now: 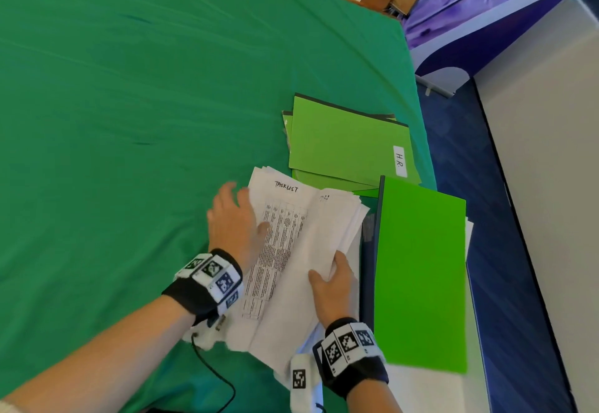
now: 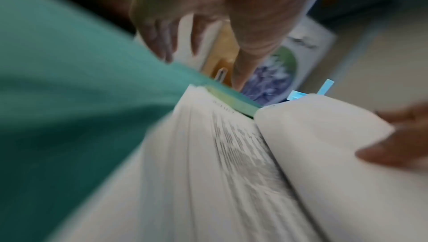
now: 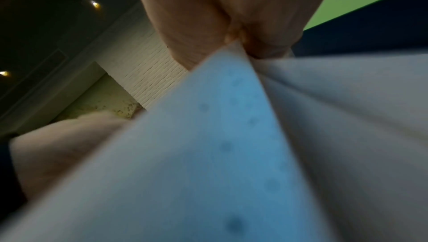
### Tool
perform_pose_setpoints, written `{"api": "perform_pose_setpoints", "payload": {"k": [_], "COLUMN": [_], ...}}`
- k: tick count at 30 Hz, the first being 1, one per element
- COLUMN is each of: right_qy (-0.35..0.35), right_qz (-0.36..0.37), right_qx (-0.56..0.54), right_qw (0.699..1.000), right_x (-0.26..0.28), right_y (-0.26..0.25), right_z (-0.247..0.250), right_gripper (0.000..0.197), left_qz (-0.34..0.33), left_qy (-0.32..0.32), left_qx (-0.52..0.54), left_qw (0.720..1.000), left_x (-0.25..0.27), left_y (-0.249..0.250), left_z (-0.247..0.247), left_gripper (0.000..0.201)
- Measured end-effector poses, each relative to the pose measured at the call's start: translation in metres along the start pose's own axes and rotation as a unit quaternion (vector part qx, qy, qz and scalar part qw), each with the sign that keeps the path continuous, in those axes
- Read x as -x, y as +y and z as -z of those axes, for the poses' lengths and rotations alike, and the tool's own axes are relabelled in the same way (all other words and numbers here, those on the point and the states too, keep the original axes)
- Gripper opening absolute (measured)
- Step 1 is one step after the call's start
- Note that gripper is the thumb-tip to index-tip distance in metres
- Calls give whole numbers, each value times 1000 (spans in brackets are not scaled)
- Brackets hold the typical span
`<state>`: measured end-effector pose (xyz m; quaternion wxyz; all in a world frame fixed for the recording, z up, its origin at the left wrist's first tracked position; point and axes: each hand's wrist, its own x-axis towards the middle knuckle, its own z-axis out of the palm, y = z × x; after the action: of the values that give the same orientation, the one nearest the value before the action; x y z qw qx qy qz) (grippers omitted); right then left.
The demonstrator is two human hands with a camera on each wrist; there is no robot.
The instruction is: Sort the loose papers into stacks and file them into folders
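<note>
Your left hand (image 1: 235, 221) lies flat on the papers (image 1: 291, 250); your right hand (image 1: 335, 286) pinches some sheets. Folders (image 1: 343, 150) at 1 o'clock wait; filing seems barely begun.

Table cloth (image 1: 129, 88): plain deep green, seen teal in the left wrist view.
Stack of loose paper sheets (image 1: 291, 270): white, printed with dense black table text; "TASKLIST" handwritten in black at the top.
Closed card folders (image 1: 343, 147): light green, edged in black, with a white label marked "H.R." in black.
Open card folder (image 1: 421, 270): bright green cover, dark navy spine.
Wrist bands (image 1: 353, 351): black, fitted with white blocks bearing black-and-white square codes.
Floor (image 1: 505, 250): dark blue.
</note>
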<state>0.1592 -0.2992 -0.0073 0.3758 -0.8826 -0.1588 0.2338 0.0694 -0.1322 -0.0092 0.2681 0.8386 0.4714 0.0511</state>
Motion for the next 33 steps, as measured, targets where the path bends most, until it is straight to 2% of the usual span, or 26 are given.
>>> {"api": "perform_pose_setpoints", "payload": {"k": [1, 2, 3, 5, 6, 8, 9, 11, 12, 14, 16, 19, 21, 24, 25, 29, 33], "right_qy": [10, 17, 21, 31, 36, 38, 37, 39, 39, 35, 19, -16, -36, -49, -58, -99, -134], "right_qz": [0, -2, -5, -15, -18, -8, 4, 30, 43, 70, 94, 109, 109, 87, 71, 9, -43], "right_qx": [-8, -20, -32, -47, -50, -35, -17, 9, 7, 4, 24, 35, 25, -18, -42, -87, -126], "right_qw": [1000, 1000, 999, 998, 998, 999, 999, 999, 998, 997, 995, 993, 993, 995, 995, 991, 982], "right_x": [2, 4, 6, 8, 9, 10, 11, 17, 21, 28, 34, 40, 41, 40, 39, 35, 31], "right_y": [-4, -8, -10, -12, -12, -11, -12, -15, -17, -21, -22, -20, -19, -20, -20, -13, -12], "right_z": [0, 0, 0, -1, 0, 0, 0, -2, -4, -11, -18, -26, -29, -28, -27, -31, -31], "right_gripper": [49, 64, 76, 87, 86, 73, 61, 35, 27, 24, 29, 20, 18, 14, 17, 50, 76], "left_qz": [-73, -135, -173, -159, -139, -103, -84, -55, -44, -30, -13, 15, 33, 53, 55, 79, 137], "left_qy": [22, -7, -65, -230, -289, -355, -369, -366, -355, -319, -270, -227, -234, -246, -247, -239, -263], "left_qx": [-21, -24, -17, 8, 41, 118, 156, 201, 203, 175, 151, 141, 184, 281, 298, 307, 350], "left_qw": [997, 990, 983, 960, 946, 922, 912, 907, 911, 931, 951, 964, 954, 926, 920, 918, 889], "left_x": [4, 7, 8, 6, 5, 8, 10, 15, 17, 19, 19, 15, 13, 15, 17, 19, 20], "left_y": [8, 16, 20, 27, 30, 37, 41, 46, 47, 48, 47, 40, 30, 19, 19, 22, 24], "left_z": [6, 11, 11, 7, 4, 1, -1, -8, -12, -16, -16, -12, -14, -12, -9, -4, -4], "left_gripper": [56, 50, 49, 63, 69, 81, 90, 103, 103, 91, 71, 53, 49, 57, 55, 41, 24]}}
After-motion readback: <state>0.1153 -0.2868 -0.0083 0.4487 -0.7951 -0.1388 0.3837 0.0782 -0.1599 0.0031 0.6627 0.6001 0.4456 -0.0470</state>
